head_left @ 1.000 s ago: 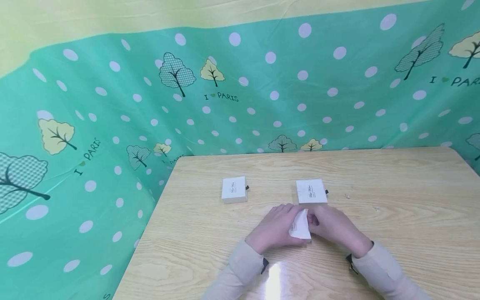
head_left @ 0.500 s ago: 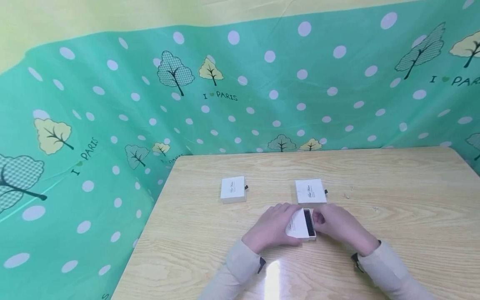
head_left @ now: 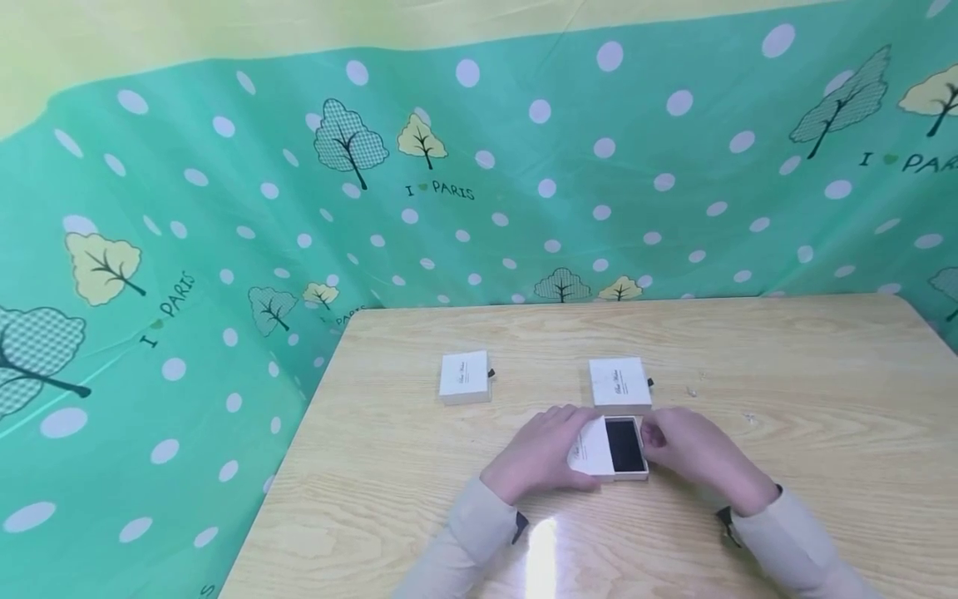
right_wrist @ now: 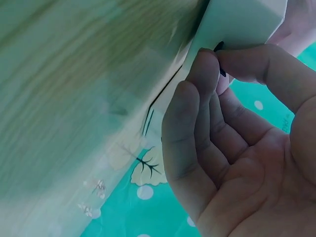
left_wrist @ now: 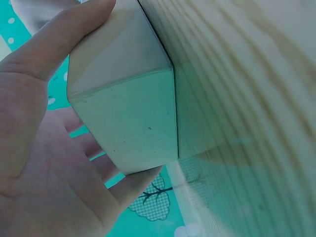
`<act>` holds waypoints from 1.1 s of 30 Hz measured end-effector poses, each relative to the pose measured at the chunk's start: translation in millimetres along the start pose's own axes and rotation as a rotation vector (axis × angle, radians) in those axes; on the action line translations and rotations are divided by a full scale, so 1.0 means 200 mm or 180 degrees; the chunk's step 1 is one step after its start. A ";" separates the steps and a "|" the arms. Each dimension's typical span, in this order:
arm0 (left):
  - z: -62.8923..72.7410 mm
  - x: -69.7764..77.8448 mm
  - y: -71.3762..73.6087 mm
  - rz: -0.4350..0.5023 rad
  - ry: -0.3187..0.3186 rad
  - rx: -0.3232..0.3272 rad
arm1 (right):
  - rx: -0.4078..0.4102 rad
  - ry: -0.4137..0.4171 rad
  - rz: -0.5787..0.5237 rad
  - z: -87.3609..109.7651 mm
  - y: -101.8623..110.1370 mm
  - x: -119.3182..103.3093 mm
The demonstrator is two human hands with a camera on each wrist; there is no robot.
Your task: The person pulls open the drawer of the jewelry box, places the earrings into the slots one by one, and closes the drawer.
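A white drawer-style box [head_left: 596, 452] lies on the table, its inner drawer [head_left: 625, 446] slid partly out to the right, showing a black inside. My left hand [head_left: 540, 456] grips the box's outer sleeve from the left; in the left wrist view the thumb and fingers lie along opposite sides of the plain white sleeve [left_wrist: 128, 121]. At the drawer's right end is my right hand [head_left: 696, 453]. In the right wrist view its thumb and forefinger pinch a small black pull tab [right_wrist: 220, 46] on the drawer. The sleeve hides the drawer's left part.
A similar white box [head_left: 619, 384] sits just behind the one in hand. Another white box [head_left: 464, 377] stands farther left, also with a black tab. Small shiny pieces [head_left: 691, 392] lie to the right on the wooden table [head_left: 808, 358]. A green dotted cloth [head_left: 479, 191] hangs behind.
The drawer has slid out to the right from the sleeve, uncovering its black inside. My right hand has moved right with the tab; the left hand has stayed on the sleeve, shifting slightly left.
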State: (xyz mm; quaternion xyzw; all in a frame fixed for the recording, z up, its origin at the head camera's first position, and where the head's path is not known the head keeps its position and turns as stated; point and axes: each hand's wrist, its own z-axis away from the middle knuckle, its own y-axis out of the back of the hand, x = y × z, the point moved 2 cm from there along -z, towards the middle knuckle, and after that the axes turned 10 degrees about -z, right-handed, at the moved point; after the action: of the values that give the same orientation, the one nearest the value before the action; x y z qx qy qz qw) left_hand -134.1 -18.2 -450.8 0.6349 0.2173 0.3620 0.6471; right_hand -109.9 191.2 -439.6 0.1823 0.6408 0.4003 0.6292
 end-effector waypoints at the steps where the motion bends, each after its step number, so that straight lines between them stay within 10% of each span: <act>1: 0.00 0.00 0.00 0.0013 0.0003 0.0000 | 0.0009 0.0005 0.0011 0.00 0.00 0.00; 33: -0.02 0.01 0.01 -0.0182 -0.0168 0.0163 | -0.0001 -0.0009 0.0142 0.03 0.05 0.06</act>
State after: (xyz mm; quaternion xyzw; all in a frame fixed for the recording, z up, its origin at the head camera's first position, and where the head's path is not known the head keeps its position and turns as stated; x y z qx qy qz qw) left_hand -136.3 -13.4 -449.2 0.6540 0.2274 0.3209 0.6462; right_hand -109.7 208.7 -439.7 0.1970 0.6356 0.4141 0.6211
